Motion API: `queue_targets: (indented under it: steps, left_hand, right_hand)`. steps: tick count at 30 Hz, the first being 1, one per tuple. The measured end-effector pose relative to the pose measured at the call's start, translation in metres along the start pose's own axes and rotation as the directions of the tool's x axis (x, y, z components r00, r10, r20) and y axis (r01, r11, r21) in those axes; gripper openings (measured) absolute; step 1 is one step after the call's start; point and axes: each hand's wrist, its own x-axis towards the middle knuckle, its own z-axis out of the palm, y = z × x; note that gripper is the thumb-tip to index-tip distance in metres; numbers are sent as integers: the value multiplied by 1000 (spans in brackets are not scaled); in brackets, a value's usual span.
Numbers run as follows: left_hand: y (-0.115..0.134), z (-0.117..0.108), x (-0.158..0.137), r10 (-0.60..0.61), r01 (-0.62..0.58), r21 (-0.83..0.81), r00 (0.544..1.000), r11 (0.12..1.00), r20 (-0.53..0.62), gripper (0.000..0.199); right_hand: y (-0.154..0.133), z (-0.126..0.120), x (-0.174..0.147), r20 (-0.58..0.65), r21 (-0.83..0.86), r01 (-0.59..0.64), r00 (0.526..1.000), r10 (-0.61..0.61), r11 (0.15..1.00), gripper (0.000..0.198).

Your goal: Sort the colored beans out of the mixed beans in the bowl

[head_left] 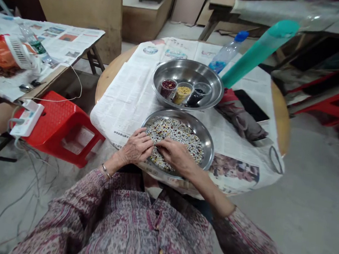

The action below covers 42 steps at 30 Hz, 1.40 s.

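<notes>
A shallow steel basin (208, 146) holds a spread of mixed grains (173, 133), mostly white with black, yellow and dark red bits. My left hand (138, 146) lies over the basin's left rim, fingers curled together; whatever is under them is hidden. Over the grains, my right hand (174, 153) has its fingertips pinched close to the left hand, and what they hold is too small to make out. Behind stands a deeper steel basin (189, 68) with three clear cups inside: dark red beans (169, 84), yellow grains (183, 91) and black beans (200, 91).
Newspaper (124, 95) covers the round table. A blue-capped bottle (228, 51), a green tube-shaped object (259, 53), a grey-red cloth (238, 115) and a dark flat device (250, 104) are at the right. On the left, a red stool (60, 121) carries a white power strip (27, 118).
</notes>
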Motion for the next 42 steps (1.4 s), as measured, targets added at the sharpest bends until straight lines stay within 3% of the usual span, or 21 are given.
queue_targets:
  steps: [5,9,12,16,19,22,25,28,31,34,36,38,42]
  left_hand:
    - [-1,2,-1,-4,4,6,1000,1000,-9,24]
    - [0,1,0,-5,5,4,1000,1000,-17,26]
    - [1,1,0,-15,15,-4,1000,1000,-20,28]
    - [2,2,-1,-45,45,-34,999,998,-4,25]
    - [1,6,-4,-73,71,-55,997,996,-40,19]
    - [1,9,-6,-71,67,-50,994,996,-79,16]
    - [1,9,-6,-55,52,-35,996,998,-70,16]
    - [2,6,-4,-54,53,-27,998,998,-43,18]
    - [2,3,-2,-66,66,-26,998,997,-23,20]
    - [1,2,-1,-60,58,-38,997,998,-39,21]
    - [1,2,-2,-51,48,-42,997,998,-54,21]
    - [0,3,-2,-50,48,-45,998,998,-45,21]
    - [1,3,-3,-67,67,-49,998,997,-3,22]
  right_hand:
    - [5,-9,34,-46,-233,73,995,-86,970,24]
    - [23,-6,40,-226,-296,-184,967,119,937,43]
    - [37,-1,41,-264,-167,-240,945,191,956,35]
    - [34,5,45,-241,91,-117,961,136,989,24]
    - [21,7,46,-166,201,31,986,3,979,21]
    - [15,8,46,-101,129,216,974,-204,968,18]
    - [18,7,47,-91,-20,281,955,-282,959,17]
    - [29,1,46,-99,-105,204,972,-214,973,20]
    - [45,-10,38,-140,-170,0,990,-25,985,26]
    - [61,-24,21,-147,-200,-205,973,177,958,28]
    - [67,-30,7,-121,-190,-264,962,245,946,28]
    - [63,-32,-7,-95,-143,-235,970,223,961,28]
    - [31,-24,-18,-64,-26,2,998,-4,1000,34]
